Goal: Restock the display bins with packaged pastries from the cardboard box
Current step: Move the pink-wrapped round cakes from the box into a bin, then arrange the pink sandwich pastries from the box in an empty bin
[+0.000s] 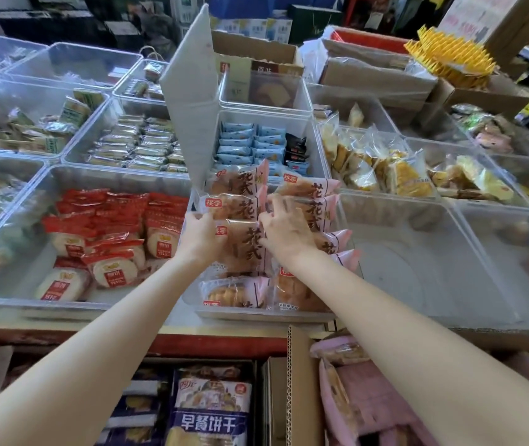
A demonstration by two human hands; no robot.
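Both grips clamped on pink pastry packs in clear bin: left hand, right hand. Cardboard box below grips (more pink packs inside). Crowded shop surface; red-wrapped cakes left of grips.

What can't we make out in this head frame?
- Pink-wrapped pastry packs, middle rows: covered by left hand and right hand.
- Brown cardboard box: cut off by bottom edge, contents partly behind the right forearm.
- Far-right clear plastic bin: contents blurred.
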